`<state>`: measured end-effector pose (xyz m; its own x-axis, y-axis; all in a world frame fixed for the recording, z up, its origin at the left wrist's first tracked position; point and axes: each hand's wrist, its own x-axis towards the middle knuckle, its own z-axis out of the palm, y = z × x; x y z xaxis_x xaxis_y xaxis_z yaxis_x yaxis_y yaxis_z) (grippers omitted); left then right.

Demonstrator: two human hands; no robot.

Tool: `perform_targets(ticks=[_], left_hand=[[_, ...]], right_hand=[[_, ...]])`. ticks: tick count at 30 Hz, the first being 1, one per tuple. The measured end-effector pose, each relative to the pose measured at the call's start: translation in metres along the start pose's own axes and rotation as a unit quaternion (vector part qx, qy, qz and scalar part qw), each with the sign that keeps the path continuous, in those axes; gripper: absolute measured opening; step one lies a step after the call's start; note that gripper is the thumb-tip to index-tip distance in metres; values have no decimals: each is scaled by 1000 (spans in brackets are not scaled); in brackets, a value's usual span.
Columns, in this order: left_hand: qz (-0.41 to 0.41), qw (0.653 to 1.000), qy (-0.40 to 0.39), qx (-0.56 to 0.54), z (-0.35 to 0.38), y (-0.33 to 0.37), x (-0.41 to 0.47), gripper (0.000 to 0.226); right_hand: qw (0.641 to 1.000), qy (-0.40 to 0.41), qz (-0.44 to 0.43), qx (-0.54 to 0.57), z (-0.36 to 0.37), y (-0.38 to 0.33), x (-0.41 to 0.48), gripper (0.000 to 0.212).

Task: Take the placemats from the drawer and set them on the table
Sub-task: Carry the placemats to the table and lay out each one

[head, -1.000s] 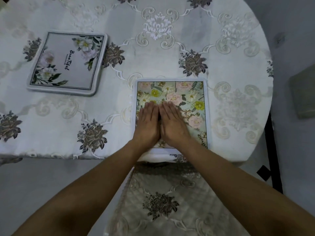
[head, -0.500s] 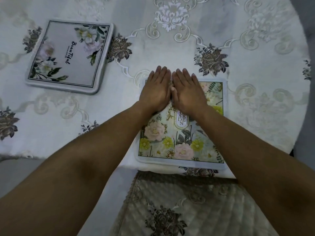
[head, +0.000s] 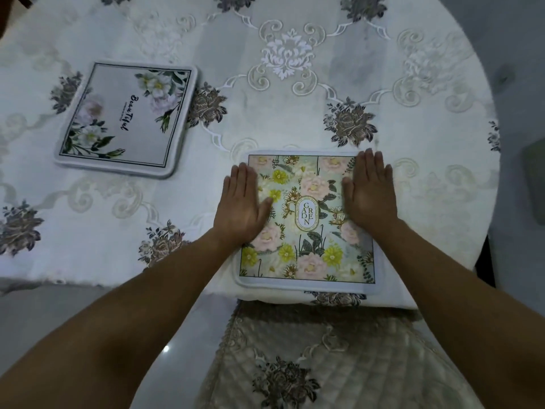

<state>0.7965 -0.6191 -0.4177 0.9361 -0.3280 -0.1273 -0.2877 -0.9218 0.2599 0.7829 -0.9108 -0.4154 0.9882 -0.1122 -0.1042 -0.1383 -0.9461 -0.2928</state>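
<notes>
Pastel green and pink, the square fabric placemat printed with yellow and rose flowers and an oval "GARDEN" label lies flat at the near edge of the worktop. Its white border runs along that edge.

The left hand presses palm down on the mat's left side, fingers straight and together, with its outer fingers reaching over the border. The right hand lies the same way on the mat's right side, fingertips near the far right corner. Neither hand grips anything. They are well apart, with the label between them.

A second square placemat, pale grey with white flowers, a thin dark frame line and the script word "Beautiful", lies flat farther in on the left part of the worktop, turned slightly askew and well apart from the first.

The round worktop is covered by a white tablecloth embroidered with grey-brown roses and scrolls. Below its near edge shows a beige quilted chair cover.
</notes>
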Motion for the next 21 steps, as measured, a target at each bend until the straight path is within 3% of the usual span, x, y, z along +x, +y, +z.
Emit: perform_targets(ticks=[8,14,18,21], left_hand=[[6,1000,-28,5,7,11,-92,80],[-3,995,-100,23,-26,20,-105,77],[21,993,-104,54,-69,18,-96,70],[29,997,-62,45,-101,10,-99,47]], right_hand=[[998,-50,10,-20,7,-17,-120,66],[985,-153,51,-66,-23,-42,-141,71],[989,-134,39,-51,-74,-73,-125,35],[995,-88,35,-16,-110,-100,-126,17]])
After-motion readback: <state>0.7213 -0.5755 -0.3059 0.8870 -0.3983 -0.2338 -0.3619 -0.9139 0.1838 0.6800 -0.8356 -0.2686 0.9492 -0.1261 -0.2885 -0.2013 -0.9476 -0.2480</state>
